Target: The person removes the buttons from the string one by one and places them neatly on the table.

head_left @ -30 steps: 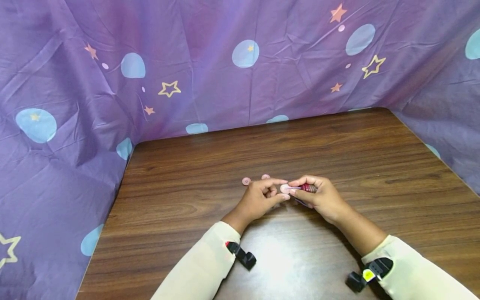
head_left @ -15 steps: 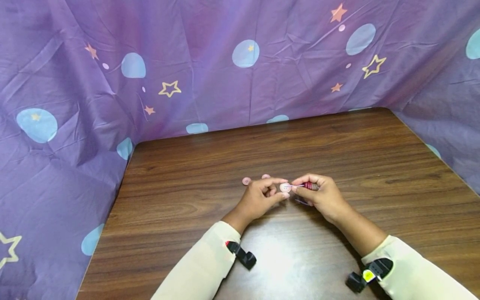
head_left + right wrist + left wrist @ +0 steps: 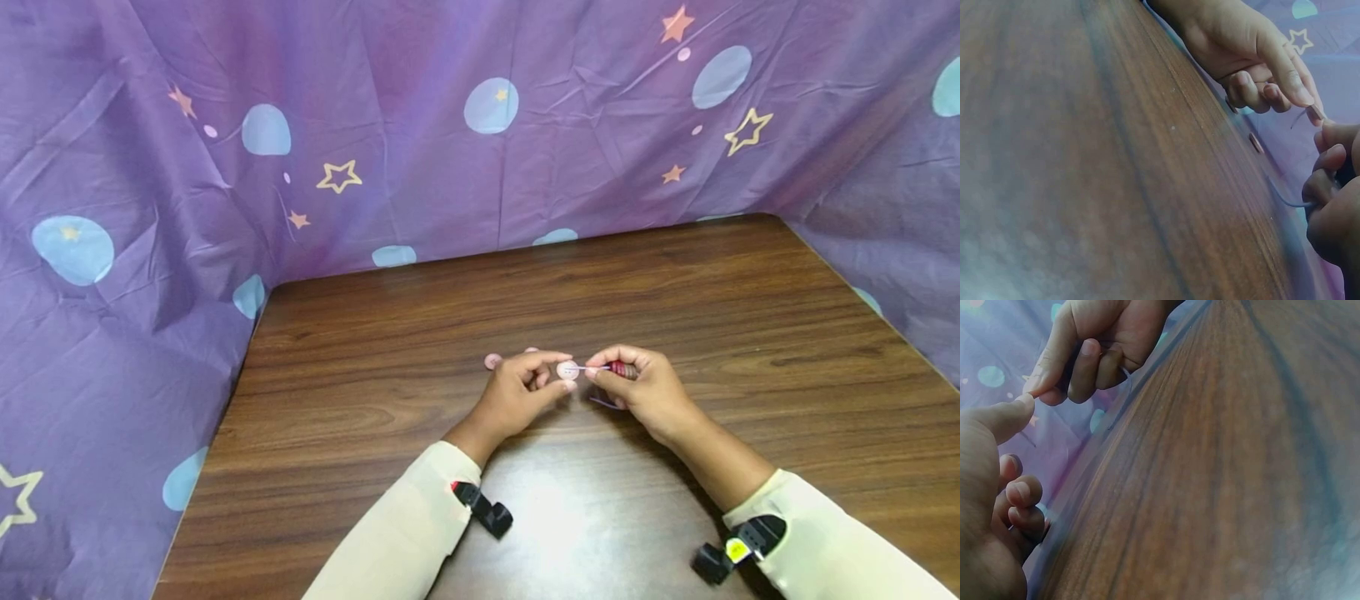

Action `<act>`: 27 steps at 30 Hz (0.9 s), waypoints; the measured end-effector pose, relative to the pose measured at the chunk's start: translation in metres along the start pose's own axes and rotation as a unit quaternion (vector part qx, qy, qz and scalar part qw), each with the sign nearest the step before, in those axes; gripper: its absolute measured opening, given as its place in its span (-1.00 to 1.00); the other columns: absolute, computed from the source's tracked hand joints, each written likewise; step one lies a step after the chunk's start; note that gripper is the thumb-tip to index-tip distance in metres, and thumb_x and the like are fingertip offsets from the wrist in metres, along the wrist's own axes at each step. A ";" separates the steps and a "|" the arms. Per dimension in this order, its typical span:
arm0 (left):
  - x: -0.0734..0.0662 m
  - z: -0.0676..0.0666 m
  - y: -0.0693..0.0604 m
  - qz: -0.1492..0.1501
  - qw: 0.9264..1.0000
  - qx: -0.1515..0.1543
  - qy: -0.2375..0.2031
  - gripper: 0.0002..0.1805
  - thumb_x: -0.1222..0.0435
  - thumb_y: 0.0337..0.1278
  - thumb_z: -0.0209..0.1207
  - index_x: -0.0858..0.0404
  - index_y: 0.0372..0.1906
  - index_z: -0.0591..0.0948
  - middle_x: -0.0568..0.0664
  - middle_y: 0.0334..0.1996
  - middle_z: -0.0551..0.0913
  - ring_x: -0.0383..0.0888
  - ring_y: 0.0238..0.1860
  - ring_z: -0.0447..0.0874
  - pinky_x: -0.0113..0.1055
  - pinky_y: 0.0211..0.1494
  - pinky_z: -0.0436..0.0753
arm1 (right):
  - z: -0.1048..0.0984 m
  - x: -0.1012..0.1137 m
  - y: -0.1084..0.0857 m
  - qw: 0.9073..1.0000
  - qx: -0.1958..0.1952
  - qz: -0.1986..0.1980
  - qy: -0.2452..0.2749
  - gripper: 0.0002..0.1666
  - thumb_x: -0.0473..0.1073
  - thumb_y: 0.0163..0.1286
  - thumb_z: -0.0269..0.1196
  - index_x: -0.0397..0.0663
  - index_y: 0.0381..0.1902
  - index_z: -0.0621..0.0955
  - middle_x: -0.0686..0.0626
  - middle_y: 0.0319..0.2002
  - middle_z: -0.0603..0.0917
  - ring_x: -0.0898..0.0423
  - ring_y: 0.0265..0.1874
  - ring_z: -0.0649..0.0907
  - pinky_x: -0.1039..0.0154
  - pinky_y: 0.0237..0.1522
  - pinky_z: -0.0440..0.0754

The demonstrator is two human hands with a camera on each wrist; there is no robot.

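Looks like the threading step to me, left hand (image 3: 517,392) pinching the pink button (image 3: 567,372) by its edges above the table (image 3: 675,292), right hand (image 3: 645,392) pinching purple cord (image 3: 1291,204) right beside it, so next probably calls for a gentle pull through

Pale cream sleeves (image 3: 397,533) carry black wrist cameras (image 3: 495,520), the left showing a red mark (image 3: 454,487) and the right a yellow patch (image 3: 737,550).

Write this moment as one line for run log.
left hand: pinches pink button | right hand: pinches thin cord reaching it | table: two loose buttons
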State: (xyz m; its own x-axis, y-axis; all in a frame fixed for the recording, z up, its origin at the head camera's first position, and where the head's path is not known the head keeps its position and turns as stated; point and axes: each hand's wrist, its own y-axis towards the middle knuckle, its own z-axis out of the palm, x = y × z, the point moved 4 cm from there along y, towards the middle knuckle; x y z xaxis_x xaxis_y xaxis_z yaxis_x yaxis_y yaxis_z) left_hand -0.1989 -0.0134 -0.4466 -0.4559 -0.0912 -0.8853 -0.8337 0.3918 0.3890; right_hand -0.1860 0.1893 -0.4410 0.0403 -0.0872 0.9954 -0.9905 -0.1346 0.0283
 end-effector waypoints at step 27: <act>0.000 -0.009 0.000 -0.003 0.994 -0.058 0.095 -0.59 0.32 0.22 0.55 0.26 0.17 0.80 0.18 0.08 0.64 0.19 -0.13 0.73 -0.08 -0.01 0.75 | -0.004 0.001 0.001 0.999 -0.019 -0.016 0.027 -0.77 -0.43 0.46 0.37 0.03 -0.29 0.77 0.19 -0.61 0.56 0.31 -0.67 0.46 0.42 -0.63 0.41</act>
State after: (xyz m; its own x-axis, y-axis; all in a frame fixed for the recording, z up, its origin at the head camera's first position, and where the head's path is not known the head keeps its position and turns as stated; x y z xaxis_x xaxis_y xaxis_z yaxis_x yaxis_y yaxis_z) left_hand -0.2015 -0.0215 -0.4441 -0.4915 -0.2690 -0.8283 -0.8623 0.2835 0.4196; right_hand -0.1871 0.1931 -0.4393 0.0668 -0.0303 0.9973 -0.9931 -0.0990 0.0635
